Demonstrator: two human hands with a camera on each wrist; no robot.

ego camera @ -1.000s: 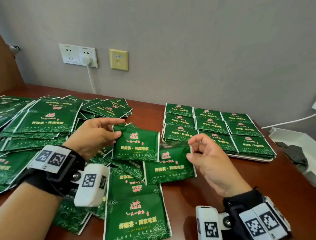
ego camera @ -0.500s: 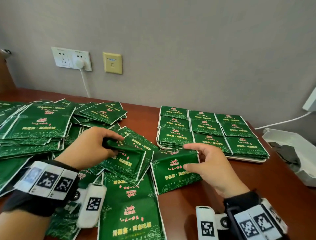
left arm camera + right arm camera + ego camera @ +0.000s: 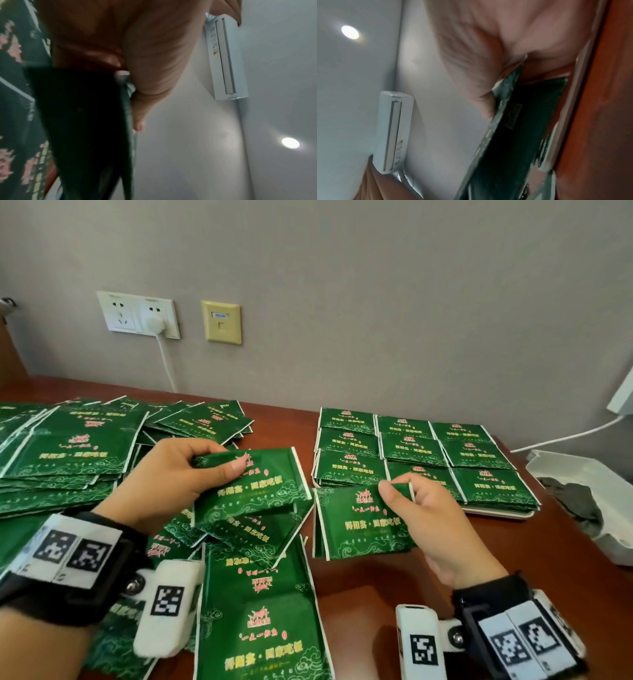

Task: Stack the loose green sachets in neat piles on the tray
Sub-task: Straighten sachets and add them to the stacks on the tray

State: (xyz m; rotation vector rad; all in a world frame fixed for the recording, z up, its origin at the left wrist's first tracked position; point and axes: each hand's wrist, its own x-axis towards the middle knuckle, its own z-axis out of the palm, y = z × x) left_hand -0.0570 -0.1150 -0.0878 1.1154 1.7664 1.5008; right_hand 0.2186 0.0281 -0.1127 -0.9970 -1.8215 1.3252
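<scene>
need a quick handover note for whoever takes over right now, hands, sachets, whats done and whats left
Left hand pinches one green sachet lifted above the loose pile on the wooden table.
Right hand pinches the top edge of a second sachet, just in front of the tray.
Done: the tray holds a three-by-three grid of neat sachet stacks.
Left: place both held sachets on the stacks, then clear the large loose pile at left and centre.
</scene>
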